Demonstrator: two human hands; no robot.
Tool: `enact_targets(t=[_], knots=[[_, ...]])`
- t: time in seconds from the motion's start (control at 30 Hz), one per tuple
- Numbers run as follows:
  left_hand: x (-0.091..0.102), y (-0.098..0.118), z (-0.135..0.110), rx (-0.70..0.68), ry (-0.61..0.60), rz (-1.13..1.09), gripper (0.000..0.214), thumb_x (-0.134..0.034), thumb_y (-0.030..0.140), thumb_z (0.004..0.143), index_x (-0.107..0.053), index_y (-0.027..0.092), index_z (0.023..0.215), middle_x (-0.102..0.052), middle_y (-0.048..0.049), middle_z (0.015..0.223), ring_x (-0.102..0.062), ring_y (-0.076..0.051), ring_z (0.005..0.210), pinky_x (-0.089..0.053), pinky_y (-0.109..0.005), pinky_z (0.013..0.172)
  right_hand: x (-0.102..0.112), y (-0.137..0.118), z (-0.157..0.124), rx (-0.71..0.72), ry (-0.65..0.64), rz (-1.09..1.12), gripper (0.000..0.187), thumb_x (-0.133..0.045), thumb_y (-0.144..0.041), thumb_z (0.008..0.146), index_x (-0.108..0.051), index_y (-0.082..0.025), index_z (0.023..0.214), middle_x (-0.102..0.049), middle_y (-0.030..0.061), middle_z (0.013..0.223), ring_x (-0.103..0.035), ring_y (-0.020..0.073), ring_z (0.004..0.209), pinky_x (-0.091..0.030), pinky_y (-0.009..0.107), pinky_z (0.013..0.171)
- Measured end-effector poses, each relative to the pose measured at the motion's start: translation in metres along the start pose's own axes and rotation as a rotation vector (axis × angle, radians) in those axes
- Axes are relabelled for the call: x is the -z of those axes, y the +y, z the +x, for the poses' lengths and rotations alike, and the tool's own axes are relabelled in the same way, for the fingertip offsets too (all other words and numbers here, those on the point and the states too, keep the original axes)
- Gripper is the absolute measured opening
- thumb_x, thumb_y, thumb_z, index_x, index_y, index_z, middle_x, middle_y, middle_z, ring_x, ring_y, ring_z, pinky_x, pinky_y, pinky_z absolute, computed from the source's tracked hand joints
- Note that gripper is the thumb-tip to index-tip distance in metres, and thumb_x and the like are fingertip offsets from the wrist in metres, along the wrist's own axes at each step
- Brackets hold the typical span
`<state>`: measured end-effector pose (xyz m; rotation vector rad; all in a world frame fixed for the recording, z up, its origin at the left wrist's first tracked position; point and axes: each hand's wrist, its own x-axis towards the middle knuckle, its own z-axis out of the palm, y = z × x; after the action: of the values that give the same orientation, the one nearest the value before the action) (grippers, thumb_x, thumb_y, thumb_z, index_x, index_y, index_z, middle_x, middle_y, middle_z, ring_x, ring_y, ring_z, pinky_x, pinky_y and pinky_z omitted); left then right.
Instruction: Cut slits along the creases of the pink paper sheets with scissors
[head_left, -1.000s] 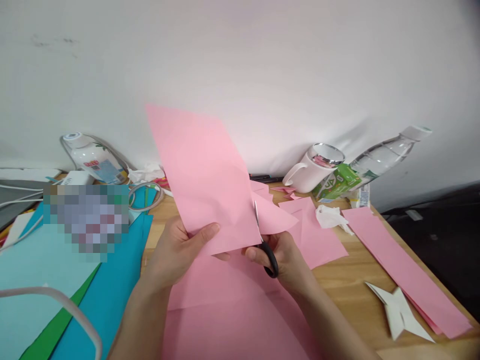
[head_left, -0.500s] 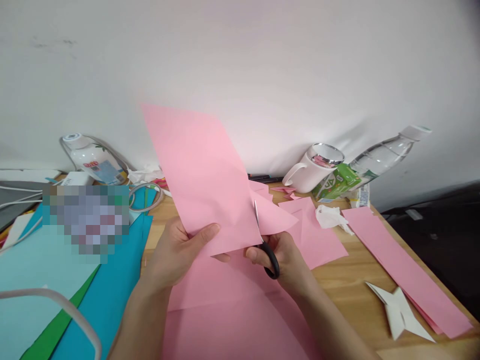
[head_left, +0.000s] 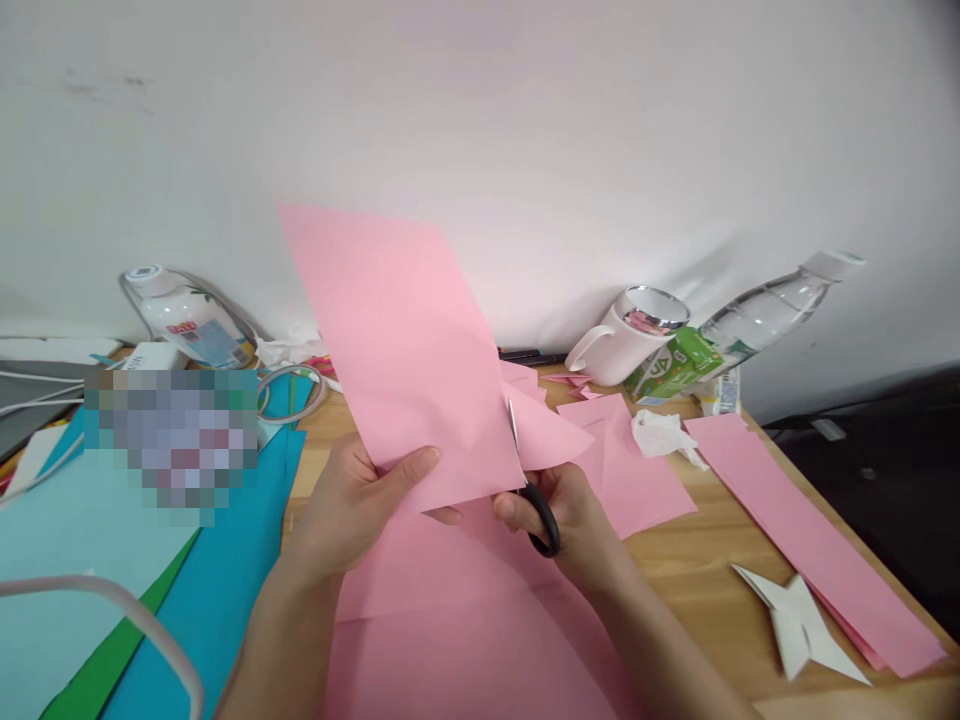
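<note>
My left hand (head_left: pixel 358 500) pinches the lower edge of a pink paper sheet (head_left: pixel 397 340) and holds it upright above the wooden table (head_left: pixel 697 560). My right hand (head_left: pixel 574 520) is closed round the black handles of a pair of scissors (head_left: pixel 529 480). The blade points up into the sheet's right edge, where a pink flap (head_left: pixel 551 435) hangs off to the right. A larger pink sheet (head_left: pixel 465 640) lies flat under both hands.
Pink strips (head_left: pixel 810 540) and offcuts (head_left: pixel 637 480) lie to the right with a white folded paper star (head_left: pixel 799 625) and crumpled tissue (head_left: pixel 660 432). A white mug (head_left: pixel 626 335), green carton (head_left: pixel 671 365) and water bottle (head_left: pixel 772 305) stand at the back. Blue and green sheets (head_left: pixel 210 590) lie left.
The upright pink sheet has tilted slightly to the left. Both hands and the scissors have barely moved.
</note>
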<state>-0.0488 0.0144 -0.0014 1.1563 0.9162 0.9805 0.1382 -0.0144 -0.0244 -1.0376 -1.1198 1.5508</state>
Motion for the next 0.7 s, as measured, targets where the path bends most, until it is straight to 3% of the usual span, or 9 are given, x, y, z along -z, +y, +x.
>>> enact_targets(t=[0.53, 0.7], knots=[[0.0001, -0.0004, -0.0009, -0.015, 0.012, 0.001, 0.011, -0.066, 0.025, 0.076, -0.072, 0.018, 0.072, -0.069, -0.0013, 0.063, -0.066, -0.017, 0.055, -0.059, -0.029, 0.049, 0.0020, 0.0017, -0.0011, -0.046, 0.044, -0.071, 0.023, -0.075, -0.027, 0.063, -0.057, -0.014, 0.067, -0.047, -0.0039, 0.054, -0.037, 0.0077, 0.050, -0.033, 0.021, 0.046], [0.0015, -0.0019, -0.0024, -0.004, 0.008, -0.015, 0.011, -0.065, 0.023, 0.077, -0.073, 0.020, 0.082, -0.072, -0.0012, 0.074, -0.067, -0.017, 0.059, -0.060, -0.031, 0.051, 0.0013, 0.0014, -0.0018, -0.053, 0.049, -0.054, 0.020, -0.075, -0.022, 0.062, -0.057, -0.015, 0.067, -0.047, -0.0054, 0.052, -0.037, 0.0066, 0.048, -0.033, 0.019, 0.045]])
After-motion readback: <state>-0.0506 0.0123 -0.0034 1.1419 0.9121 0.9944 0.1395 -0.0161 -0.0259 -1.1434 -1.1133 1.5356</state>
